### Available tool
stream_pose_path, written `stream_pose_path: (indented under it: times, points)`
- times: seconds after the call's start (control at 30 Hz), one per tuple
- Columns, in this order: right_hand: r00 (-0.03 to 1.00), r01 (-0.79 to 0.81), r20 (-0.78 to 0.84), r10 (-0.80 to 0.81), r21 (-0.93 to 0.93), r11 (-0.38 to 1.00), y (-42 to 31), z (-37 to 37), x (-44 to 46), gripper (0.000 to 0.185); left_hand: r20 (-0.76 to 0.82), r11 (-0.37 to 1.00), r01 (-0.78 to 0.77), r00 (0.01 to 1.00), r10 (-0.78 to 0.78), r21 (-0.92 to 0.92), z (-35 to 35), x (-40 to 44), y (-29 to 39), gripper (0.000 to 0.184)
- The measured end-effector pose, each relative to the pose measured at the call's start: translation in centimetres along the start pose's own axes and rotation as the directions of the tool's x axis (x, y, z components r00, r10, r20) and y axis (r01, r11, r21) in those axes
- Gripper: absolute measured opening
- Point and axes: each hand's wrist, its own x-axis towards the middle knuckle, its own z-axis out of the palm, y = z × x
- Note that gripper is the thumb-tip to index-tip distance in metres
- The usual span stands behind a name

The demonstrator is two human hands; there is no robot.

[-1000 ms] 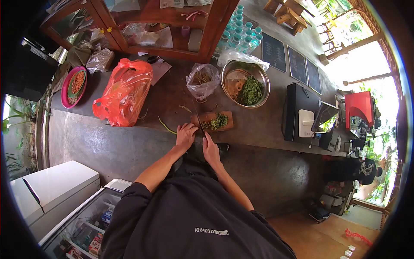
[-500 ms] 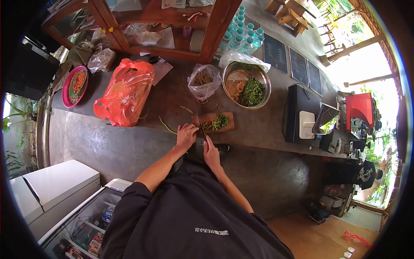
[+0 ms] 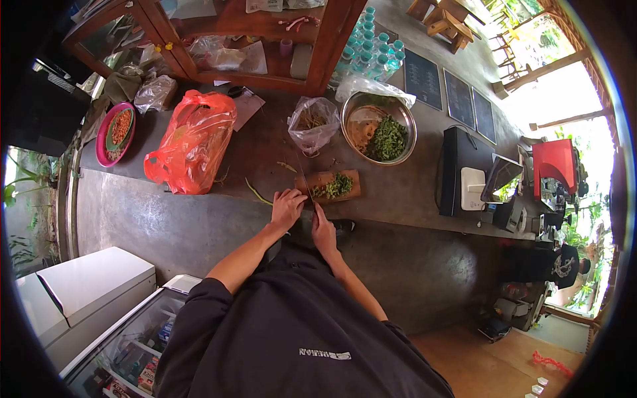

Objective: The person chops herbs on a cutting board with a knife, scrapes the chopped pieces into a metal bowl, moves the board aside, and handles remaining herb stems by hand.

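A wooden cutting board (image 3: 353, 184) lies at the counter's front edge with chopped greens (image 3: 337, 187) on it. My right hand (image 3: 323, 231) is closed round the handle of a knife (image 3: 307, 186), whose blade crosses the board's left part. At the board's left end my left hand (image 3: 288, 207) has its fingers bent together beside the blade; what they hold is too small to make out. A long green stalk (image 3: 257, 191) lies left of that hand. Behind the board stand a steel bowl (image 3: 413, 138) of chopped greens (image 3: 387, 140) and a clear plastic bag (image 3: 312, 126) of stems.
A red plastic bag (image 3: 194, 142) and a pink bowl (image 3: 103, 154) stand on the counter's left. A wooden cabinet (image 3: 259, 81) and teal-capped bottles (image 3: 371, 56) are at the back. Rightward are a black box (image 3: 453, 169) and a screen (image 3: 502, 178). Another person (image 3: 547, 265) is far right.
The knife's blade has shifted slightly and stands at a slightly different angle over the board's left part. My left hand stays nearly where it was.
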Motion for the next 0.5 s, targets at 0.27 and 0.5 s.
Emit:
stream_pose_path:
  times: [0.27,0.5]
  points:
    - [1.000,-0.014,0.016,0.014,0.010,1.000,-0.5,-1.2,0.2,0.040,-0.009,0.999,-0.024,1.000,0.025,0.028,0.1,0.2,-0.3,0.023]
    - [0.997,-0.059,0.040,0.062,-0.054,0.997,0.0,0.0,1.0,0.040,0.025,1.000,-0.005,1.000,0.005,-0.015,0.1,0.1,-0.2,0.024]
